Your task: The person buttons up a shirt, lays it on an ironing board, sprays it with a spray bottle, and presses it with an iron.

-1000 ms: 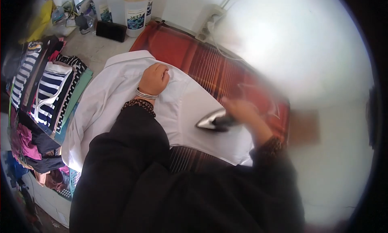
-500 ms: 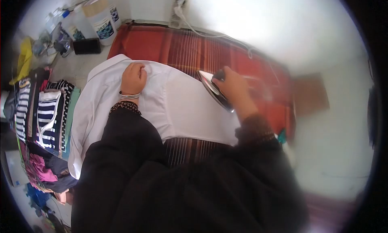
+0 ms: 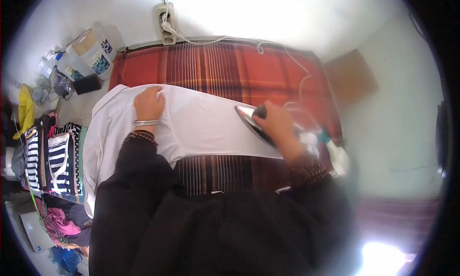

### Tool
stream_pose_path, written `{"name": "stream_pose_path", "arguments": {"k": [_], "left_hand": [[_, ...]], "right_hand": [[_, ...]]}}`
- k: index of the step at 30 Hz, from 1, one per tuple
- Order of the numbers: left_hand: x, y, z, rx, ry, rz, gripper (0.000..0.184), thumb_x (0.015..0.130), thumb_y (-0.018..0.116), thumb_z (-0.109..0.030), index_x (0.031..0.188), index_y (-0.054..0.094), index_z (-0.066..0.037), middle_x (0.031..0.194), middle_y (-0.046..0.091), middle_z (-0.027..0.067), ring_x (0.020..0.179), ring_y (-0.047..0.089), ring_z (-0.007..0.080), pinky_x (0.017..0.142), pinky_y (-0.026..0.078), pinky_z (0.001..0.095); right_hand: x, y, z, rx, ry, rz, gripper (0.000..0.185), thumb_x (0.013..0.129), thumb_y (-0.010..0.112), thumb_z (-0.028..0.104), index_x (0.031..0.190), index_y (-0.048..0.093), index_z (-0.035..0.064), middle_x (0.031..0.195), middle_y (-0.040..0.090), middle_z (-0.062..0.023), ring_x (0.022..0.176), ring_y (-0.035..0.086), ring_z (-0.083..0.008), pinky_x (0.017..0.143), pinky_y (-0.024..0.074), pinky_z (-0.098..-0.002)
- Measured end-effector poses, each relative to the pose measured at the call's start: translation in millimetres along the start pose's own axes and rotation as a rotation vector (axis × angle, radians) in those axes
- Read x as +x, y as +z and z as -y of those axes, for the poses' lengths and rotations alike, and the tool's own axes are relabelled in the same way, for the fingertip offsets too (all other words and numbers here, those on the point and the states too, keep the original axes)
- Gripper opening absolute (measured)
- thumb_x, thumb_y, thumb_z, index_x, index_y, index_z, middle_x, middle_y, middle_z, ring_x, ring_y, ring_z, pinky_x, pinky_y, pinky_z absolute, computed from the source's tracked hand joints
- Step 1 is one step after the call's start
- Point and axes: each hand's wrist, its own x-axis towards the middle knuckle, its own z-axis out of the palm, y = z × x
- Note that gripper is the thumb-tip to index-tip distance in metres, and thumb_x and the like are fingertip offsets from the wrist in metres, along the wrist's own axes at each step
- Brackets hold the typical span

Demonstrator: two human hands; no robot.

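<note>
A white shirt (image 3: 206, 125) lies across a red and brown plaid cloth (image 3: 278, 65), its sleeve stretched out flat to the right. My left hand (image 3: 149, 107) rests at the shoulder end of that sleeve, fingers bunched on the fabric. Around the handle of a clothes iron (image 3: 248, 117) my right hand (image 3: 278, 127) is closed. The iron's soleplate sits on the sleeve toward the cuff, its tip pointing up and left. My right wrist and forearm cover the cuff end.
To the right stands a white spray bottle (image 3: 338, 157) with a teal head. A white cord (image 3: 302, 67) runs from a power strip (image 3: 166, 24) along the wall. Folded striped clothes (image 3: 58, 163), a dark phone-like object (image 3: 87, 84) and plastic jugs (image 3: 96, 58) are at left.
The view has shifted, bringing the spray bottle and more of the cloth into sight. The iron remains on the sleeve, near the cuff end. My left hand stays at the shoulder.
</note>
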Motion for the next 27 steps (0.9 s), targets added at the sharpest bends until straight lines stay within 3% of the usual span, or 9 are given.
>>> {"name": "stream_pose_path", "arguments": {"k": [2,3,5,8,13,16,22,24,27], "left_hand": [[-9.2,3.6,-50.0,-0.109,-0.141,0.111,0.03,0.078,0.057,-0.026,0.103,0.062,-0.01,0.103,0.065,0.007,0.095,0.061,0.0255,0.083,0.044,0.0448],[-17.4,2.6,-80.2,-0.095,-0.274,0.344,0.044,0.082,0.054,-0.032,0.12,0.053,-0.011,0.123,0.055,0.0094,0.114,0.052,0.0249,0.093,0.037,0.0535],[-46.2,0.2,-137.9,0.036,-0.294,0.503,0.058,0.085,0.05,-0.04,0.134,0.039,-0.011,0.141,0.037,0.0109,0.13,0.034,0.0266,0.099,0.025,0.0622],[-77.0,-13.7,-182.2,0.172,-0.264,0.699,0.065,0.086,0.046,-0.044,0.14,0.031,-0.01,0.149,0.023,0.0106,0.136,0.022,0.03,0.103,0.019,0.0628],[-96.8,-17.1,-172.0,0.223,-0.112,0.608,0.066,0.085,0.047,-0.045,0.138,0.034,-0.008,0.147,0.027,0.0116,0.135,0.024,0.0314,0.102,0.02,0.063],[-103.1,-20.8,-183.8,0.267,-0.149,0.589,0.064,0.085,0.047,-0.045,0.137,0.036,-0.009,0.146,0.03,0.0114,0.134,0.027,0.0315,0.101,0.022,0.063],[-120.6,-16.1,-199.2,0.322,-0.233,0.483,0.063,0.084,0.049,-0.044,0.136,0.038,-0.011,0.145,0.031,0.0105,0.135,0.026,0.0308,0.102,0.022,0.0614],[-120.2,-15.2,-200.6,0.305,-0.251,0.446,0.062,0.084,0.049,-0.044,0.137,0.038,-0.012,0.145,0.031,0.01,0.135,0.026,0.03,0.103,0.021,0.0604],[-121.0,-14.1,-200.4,0.32,-0.257,0.459,0.06,0.085,0.05,-0.042,0.135,0.039,-0.01,0.143,0.034,0.0135,0.132,0.031,0.0345,0.101,0.025,0.0594]], "right_hand": [[18.4,2.8,-4.0,0.012,0.003,-0.03,0.038,0.075,0.066,0.041,0.091,0.055,0.0079,0.088,0.064,-0.0151,0.084,0.061,-0.0346,0.071,0.0456,-0.0444],[25.0,3.9,-4.4,0.013,0.022,-0.028,0.038,0.074,0.066,0.042,0.094,0.057,0.0094,0.091,0.064,-0.0137,0.086,0.062,-0.033,0.074,0.0465,-0.0438],[33.9,-0.7,-10.7,0.017,0.041,-0.025,0.039,0.074,0.066,0.042,0.096,0.059,0.0109,0.094,0.065,-0.0123,0.088,0.062,-0.0314,0.076,0.0473,-0.0432],[28.9,-18.9,-23.8,0.076,-0.054,0.049,0.04,0.072,0.067,0.041,0.098,0.061,0.0109,0.095,0.065,-0.0116,0.09,0.062,-0.0308,0.077,0.0473,-0.0422],[-7.1,-90.7,-93.3,0.256,-0.08,0.017,0.038,0.071,0.069,0.039,0.095,0.063,0.01,0.094,0.066,-0.0112,0.09,0.062,-0.0293,0.078,0.0474,-0.0403],[-40.2,-121.9,-121.7,0.062,-0.077,-0.024,0.037,0.071,0.07,0.038,0.094,0.063,0.01,0.092,0.066,-0.0108,0.09,0.062,-0.0287,0.078,0.0474,-0.0401],[-70.7,-59.7,-105.4,-0.071,-0.256,0.243,0.04,0.073,0.067,0.043,0.095,0.06,0.0108,0.092,0.065,-0.0133,0.088,0.062,-0.0314,0.076,0.0465,-0.0431],[-61.6,-23.1,-99.4,-0.057,-0.429,0.197,0.04,0.074,0.066,0.046,0.094,0.058,0.0117,0.091,0.065,-0.0137,0.087,0.061,-0.0325,0.074,0.0466,-0.044],[-40.2,-22.4,-93.9,-0.004,-0.355,0.175,0.039,0.074,0.066,0.046,0.092,0.058,0.0127,0.09,0.064,-0.0135,0.087,0.061,-0.0324,0.073,0.0468,-0.0444]]}}
